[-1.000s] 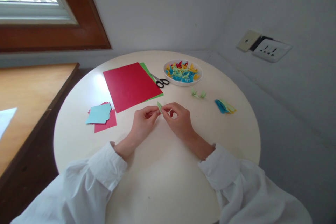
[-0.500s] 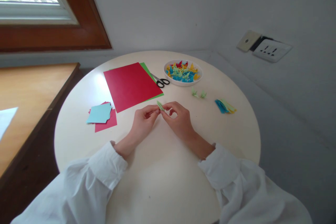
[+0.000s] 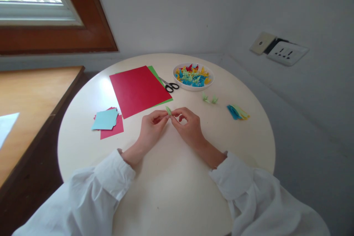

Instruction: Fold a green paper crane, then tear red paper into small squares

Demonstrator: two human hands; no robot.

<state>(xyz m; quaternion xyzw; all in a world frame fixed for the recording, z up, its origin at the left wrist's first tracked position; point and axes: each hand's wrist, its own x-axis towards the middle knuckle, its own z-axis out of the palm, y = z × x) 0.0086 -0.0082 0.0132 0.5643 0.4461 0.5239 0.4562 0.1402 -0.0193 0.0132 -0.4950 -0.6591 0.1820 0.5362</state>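
Folded paper (image 3: 168,110): pale green, narrow, pointed at its far end.
Left hand (image 3: 151,125), right hand (image 3: 188,124): the paper is pinched by the fingertips of both.

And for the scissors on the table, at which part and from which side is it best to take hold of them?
Probably by the black handle loops, coming from the near right side with the right hand, once it releases the folded green paper. The loops are the end nearer the person, while the metal blades point away, beside the sheets.
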